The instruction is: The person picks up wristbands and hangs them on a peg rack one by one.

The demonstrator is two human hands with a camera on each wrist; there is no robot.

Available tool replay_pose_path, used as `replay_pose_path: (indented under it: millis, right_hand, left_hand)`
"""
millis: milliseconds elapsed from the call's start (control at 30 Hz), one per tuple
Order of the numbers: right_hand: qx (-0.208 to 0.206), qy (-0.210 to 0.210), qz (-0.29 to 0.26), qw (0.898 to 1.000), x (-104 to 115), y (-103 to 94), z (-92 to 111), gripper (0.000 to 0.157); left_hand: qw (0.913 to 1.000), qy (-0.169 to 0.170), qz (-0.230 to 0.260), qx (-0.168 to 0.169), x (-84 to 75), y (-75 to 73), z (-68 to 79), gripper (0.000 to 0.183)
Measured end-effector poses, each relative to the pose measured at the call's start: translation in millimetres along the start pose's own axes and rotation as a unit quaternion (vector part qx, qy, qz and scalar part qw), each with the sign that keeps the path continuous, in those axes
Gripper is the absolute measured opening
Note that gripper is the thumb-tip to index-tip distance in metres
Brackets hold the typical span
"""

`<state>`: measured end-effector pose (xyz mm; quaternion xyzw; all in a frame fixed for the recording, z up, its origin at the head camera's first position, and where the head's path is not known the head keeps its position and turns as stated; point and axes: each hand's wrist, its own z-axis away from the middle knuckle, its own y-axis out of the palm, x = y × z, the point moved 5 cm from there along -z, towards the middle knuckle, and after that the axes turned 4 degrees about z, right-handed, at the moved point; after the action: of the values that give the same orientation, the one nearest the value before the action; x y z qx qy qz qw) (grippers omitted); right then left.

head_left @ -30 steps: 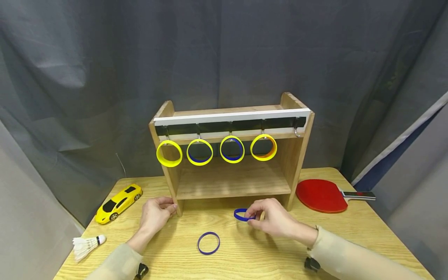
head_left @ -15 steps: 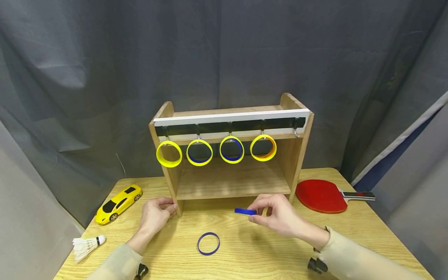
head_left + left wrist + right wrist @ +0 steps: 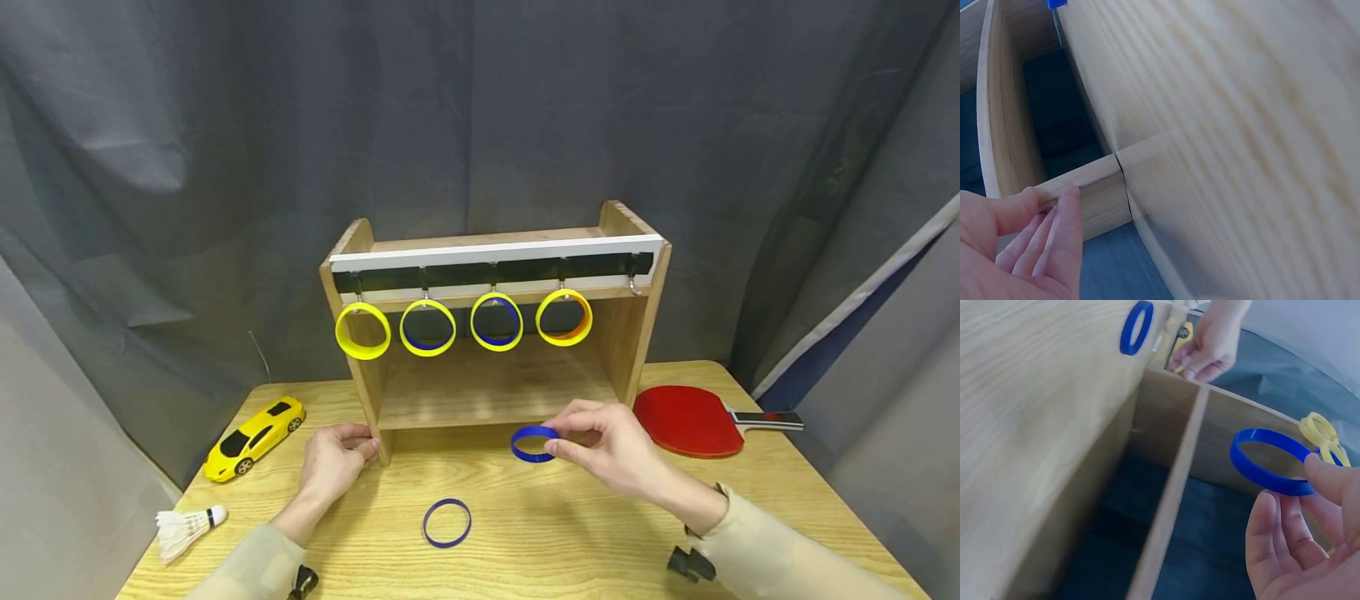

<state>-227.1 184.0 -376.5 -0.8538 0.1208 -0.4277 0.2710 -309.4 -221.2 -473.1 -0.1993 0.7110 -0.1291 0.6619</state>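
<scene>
My right hand (image 3: pixel 611 450) pinches a blue ring (image 3: pixel 529 457) between thumb and fingers, just in front of the wooden shelf's (image 3: pixel 498 396) lower board. In the right wrist view the held ring (image 3: pixel 1266 479) is a thin flat band, raised off the table. With thumb and fingers, my left hand (image 3: pixel 332 465) grips the lower end of the shelf's left side panel (image 3: pixel 1100 175). A second blue ring (image 3: pixel 447 544) lies on the table between the hands. From hooks along the shelf front hang several yellow rings (image 3: pixel 364 354), some with blue or orange inside.
A fifth-position metal hook (image 3: pixel 634 285) sits at the right end of the row. On the left of the table (image 3: pixel 600 558) are a yellow toy car (image 3: pixel 255 437) and a shuttlecock (image 3: pixel 183 527). A red table tennis paddle (image 3: pixel 686 421) lies at the right.
My right hand has lifted the blue ring off the table and moved slightly right and up, turning the ring. The left hand stays on the shelf panel.
</scene>
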Motion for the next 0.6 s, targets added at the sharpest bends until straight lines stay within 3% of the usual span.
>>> replay_pose_path:
  millis: [267,600]
  right_hand:
    - [-0.033,0.015,-0.002,0.999,9.5,-31.3,0.5,0.024]
    - [-0.116,0.011,-0.019,0.993,24.1,-71.9,0.1,0.028]
  left_hand:
    - [1.0,0.0,-0.005,-0.004,-0.6,-0.1,0.4,0.024]
    - [1.0,-0.008,-0.003,-0.002,1.0,-0.2,0.0,0.023]
